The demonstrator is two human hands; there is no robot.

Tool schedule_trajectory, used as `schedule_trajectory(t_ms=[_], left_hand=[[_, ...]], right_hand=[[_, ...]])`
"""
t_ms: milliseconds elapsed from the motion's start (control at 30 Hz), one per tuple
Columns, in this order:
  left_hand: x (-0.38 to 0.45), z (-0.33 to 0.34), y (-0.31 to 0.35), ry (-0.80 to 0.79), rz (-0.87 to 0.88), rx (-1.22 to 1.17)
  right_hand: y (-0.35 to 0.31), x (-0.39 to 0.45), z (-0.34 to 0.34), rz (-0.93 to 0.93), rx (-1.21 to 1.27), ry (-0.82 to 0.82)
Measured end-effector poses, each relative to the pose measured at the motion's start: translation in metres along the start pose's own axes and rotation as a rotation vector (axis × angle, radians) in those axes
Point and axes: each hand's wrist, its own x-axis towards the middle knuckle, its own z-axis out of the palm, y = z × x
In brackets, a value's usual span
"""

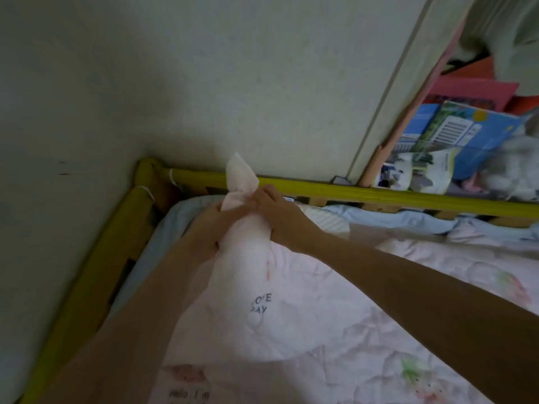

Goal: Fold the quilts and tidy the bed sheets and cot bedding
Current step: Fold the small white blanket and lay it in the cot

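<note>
A pale pink quilt (306,322) printed with strawberries and dark lettering lies over the cot. One corner of it is bunched and lifted, its tip sticking up by the far rail. My left hand (217,225) grips the bunched corner from the left. My right hand (277,212) grips the same corner from the right, and the two hands touch. A light blue sheet (175,220) shows beneath the quilt along the left and far edges. A striped piece of bedding (329,221) peeks out just right of my right hand.
The cot's yellow-green padded rail (379,195) runs along the far side and down the left side, tight against a pale wall (175,83). Beyond the far rail at the right stand a blue printed box (466,132), soft packages and a pink frame.
</note>
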Motion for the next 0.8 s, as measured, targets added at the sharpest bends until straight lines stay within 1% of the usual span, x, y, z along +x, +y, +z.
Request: schedule_trajectory(t_ms=[33,100,167,200,233,267,333,367,433,500,533,567,633,667,733,767,800], left_hand=[[-0.002,0.002,0.005,0.032,-0.004,0.1],[-0.005,-0.012,0.014,0.091,0.045,0.263],[-0.009,-0.036,0.015,0.107,0.112,0.299],[-0.011,-0.049,0.012,0.102,0.122,0.311],[-0.014,-0.063,0.01,0.111,0.125,0.321],[-0.016,-0.072,0.009,0.107,0.118,0.32],[-0.023,-0.083,0.004,0.085,0.08,0.275],[-0.028,-0.085,0.002,0.051,0.058,0.22],[-0.033,-0.084,0.003,-0.07,0.003,0.098],[-0.033,-0.09,0.001,-0.161,-0.015,0.136],[-0.032,-0.092,-0.001,-0.163,-0.009,0.184],[-0.031,-0.096,-0.006,-0.128,0.0,0.238],[-0.027,-0.099,-0.015,0.024,0.059,0.303],[-0.024,-0.102,-0.02,0.108,0.088,0.294],[-0.017,-0.108,-0.026,0.221,0.122,0.286],[-0.013,-0.111,-0.028,0.263,0.135,0.305],[-0.01,-0.112,-0.028,0.313,0.154,0.326]], right_hand=[[0.001,0.003,0.001,0.039,0.106,-0.02],[0.0,0.02,0.002,0.098,0.221,-0.054],[-0.003,0.038,0.0,0.219,0.395,-0.046],[-0.001,0.046,-0.001,0.301,0.495,-0.036],[-0.001,0.056,-0.001,0.347,0.535,-0.056],[0.005,0.061,-0.002,0.369,0.463,-0.121],[0.013,0.065,0.006,0.332,0.164,-0.419],[0.012,0.064,0.014,0.319,0.077,-0.542],[0.009,0.061,0.031,0.313,0.073,-0.683],[0.008,0.062,0.053,0.321,0.031,-0.796],[0.009,0.061,0.061,0.346,-0.015,-0.856],[0.011,0.058,0.068,0.379,-0.054,-0.908],[0.019,0.05,0.075,0.429,-0.15,-0.987],[0.024,0.048,0.077,0.442,-0.199,-1.008],[0.033,0.045,0.075,0.466,-0.253,-0.954],[0.035,0.049,0.07,0.469,-0.259,-0.854],[0.035,0.056,0.063,0.452,-0.279,-0.688]])
